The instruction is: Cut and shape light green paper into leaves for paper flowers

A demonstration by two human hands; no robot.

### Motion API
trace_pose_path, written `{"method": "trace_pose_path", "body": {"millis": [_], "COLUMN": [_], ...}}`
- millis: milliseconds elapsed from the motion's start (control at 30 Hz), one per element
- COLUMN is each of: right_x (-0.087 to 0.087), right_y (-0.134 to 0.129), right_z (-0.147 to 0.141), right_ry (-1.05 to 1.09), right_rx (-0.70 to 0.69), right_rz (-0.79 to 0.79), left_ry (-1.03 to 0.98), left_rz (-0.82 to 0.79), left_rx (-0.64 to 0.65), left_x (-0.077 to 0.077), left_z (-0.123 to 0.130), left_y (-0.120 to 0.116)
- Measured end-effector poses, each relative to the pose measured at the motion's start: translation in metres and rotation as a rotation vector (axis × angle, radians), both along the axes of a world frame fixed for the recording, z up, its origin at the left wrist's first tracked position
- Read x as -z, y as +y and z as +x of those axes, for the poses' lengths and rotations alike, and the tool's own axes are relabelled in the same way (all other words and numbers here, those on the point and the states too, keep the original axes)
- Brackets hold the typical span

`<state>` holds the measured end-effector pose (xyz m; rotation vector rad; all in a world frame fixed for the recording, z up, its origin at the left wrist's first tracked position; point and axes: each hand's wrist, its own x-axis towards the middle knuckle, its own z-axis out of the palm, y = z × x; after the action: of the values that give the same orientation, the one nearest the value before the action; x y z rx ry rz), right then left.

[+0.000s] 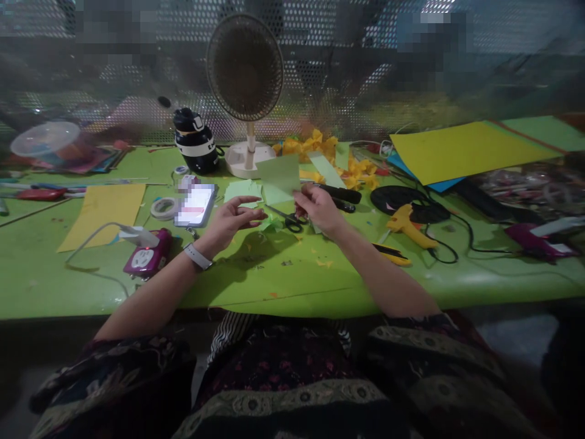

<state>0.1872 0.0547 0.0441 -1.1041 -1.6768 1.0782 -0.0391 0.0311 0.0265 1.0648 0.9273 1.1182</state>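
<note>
A pale green sheet of paper is raised above the table, its lower right corner pinched in my right hand. My left hand is apart from the sheet, to its lower left, with the fingers stretched and nothing in them. Behind the left fingertips lies a stack of light green paper pieces. Black-handled scissors rest on the table between my hands, beside small green paper scraps. A black stapler-like tool lies just beyond my right hand.
Yellow crepe-like paper pieces lie behind, near a fan and a black bottle. Left are a phone, a tape roll and a purple power socket. Right are a yellow glue gun, its cord and a yellow cutter.
</note>
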Motion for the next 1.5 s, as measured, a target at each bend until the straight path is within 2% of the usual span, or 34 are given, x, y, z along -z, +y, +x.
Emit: {"method": "trace_pose_path", "body": {"millis": [67, 200, 267, 333, 433, 500, 567, 633, 733, 800, 867, 933, 1067, 1200, 1500], "right_x": [-0.003, -0.002, 0.000, 0.000, -0.005, -0.008, -0.008, -0.003, 0.013, 0.025, 0.032, 0.030, 0.013, 0.002, 0.006], "right_y": [0.000, -0.005, -0.006, -0.006, -0.004, -0.003, 0.000, 0.003, 0.007, 0.010, 0.012, 0.014, 0.013, 0.011, 0.014], "right_z": [0.003, 0.003, 0.003, 0.003, 0.005, 0.007, 0.009, 0.012, 0.014, 0.014, 0.014, 0.014, 0.014, 0.014, 0.016], "right_ry": [0.010, -0.155, -0.237, -0.269, -0.264, -0.272, -0.379, -0.607, -0.931, -0.988, -0.994, -1.017, -1.110, -1.167, -1.134], "right_rx": [-0.074, -0.359, -0.441, -0.461, -0.431, -0.337, -0.175, -0.037, -0.023, -0.017, -0.006, -0.002, 0.002, -0.030, 0.022], "right_rz": [-0.068, -0.161, -0.190, -0.210, -0.199, -0.139, 0.010, 0.182, 0.289, 0.321, 0.328, 0.303, 0.155, 0.045, 0.079], "left_ry": [-0.043, -0.169, -0.134, -0.027, 0.137, 0.169, 0.111, -0.002, -0.136, -0.173, -0.188, -0.195, -0.205, -0.239, -0.284], "left_rz": [-0.025, -0.047, -0.018, -0.017, -0.062, -0.085, -0.087, -0.098, -0.168, -0.207, -0.214, -0.206, -0.206, -0.220, -0.229], "left_rx": [0.013, 0.015, -0.005, 0.001, 0.066, 0.063, -0.019, -0.133, -0.267, -0.296, -0.289, -0.270, -0.239, -0.267, -0.288], "left_x": [0.001, 0.005, 0.005, 0.004, 0.004, 0.006, 0.007, 0.008, 0.007, 0.007, 0.008, 0.011, 0.017, 0.018, 0.020], "left_z": [-0.002, -0.008, -0.010, -0.012, -0.014, -0.014, -0.015, -0.016, -0.015, -0.014, -0.013, -0.013, -0.016, -0.015, -0.015], "left_y": [0.002, 0.008, 0.011, 0.012, 0.012, 0.014, 0.016, 0.020, 0.023, 0.024, 0.024, 0.024, 0.025, 0.027, 0.029]}}
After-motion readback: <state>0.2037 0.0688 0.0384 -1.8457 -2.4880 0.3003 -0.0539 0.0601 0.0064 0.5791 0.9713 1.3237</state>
